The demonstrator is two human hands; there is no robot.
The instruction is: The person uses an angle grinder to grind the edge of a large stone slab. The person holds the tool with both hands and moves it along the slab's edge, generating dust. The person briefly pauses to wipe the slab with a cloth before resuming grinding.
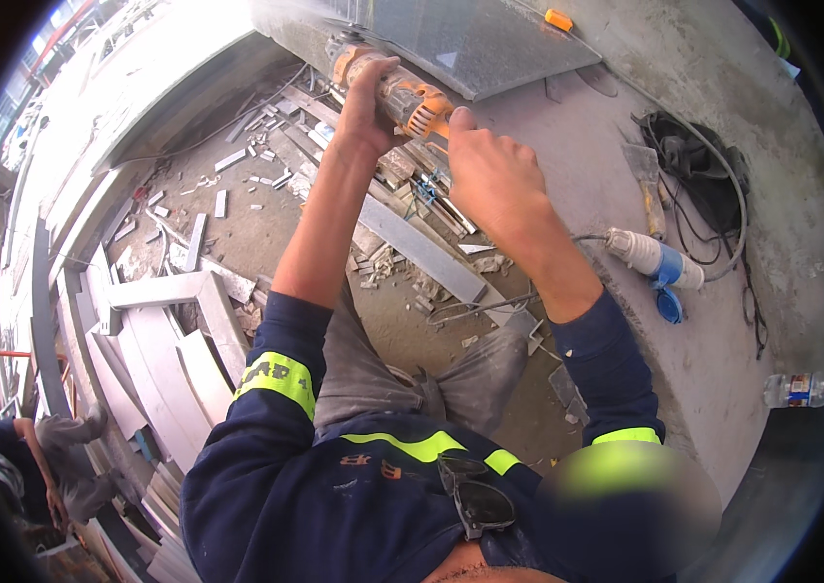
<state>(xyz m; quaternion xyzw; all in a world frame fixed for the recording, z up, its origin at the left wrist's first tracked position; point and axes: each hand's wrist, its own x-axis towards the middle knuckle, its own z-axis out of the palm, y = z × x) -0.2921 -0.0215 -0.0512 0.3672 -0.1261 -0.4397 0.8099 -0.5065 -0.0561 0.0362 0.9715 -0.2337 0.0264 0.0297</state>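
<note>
An orange and grey angle grinder (420, 105) is held out ahead of me in both hands. My left hand (365, 115) wraps round the front of its body, close to the grinder's head. Round the rear end closes my right hand (497, 180), with its thumb on top. The grinder's head reaches the edge of a grey stone slab (489, 47) at the top, where pale dust and glare blur the view. I cannot make out the disc or whether it touches the slab.
Stone offcuts (196, 241) and strips litter the ground below. To the right lie a blue-and-white plug connector (653, 257), a cable, a scraper (647, 189), a black bag (693, 160) and a plastic bottle (802, 391). Another person (52, 476) crouches lower left. An orange object (558, 19) sits beyond the slab.
</note>
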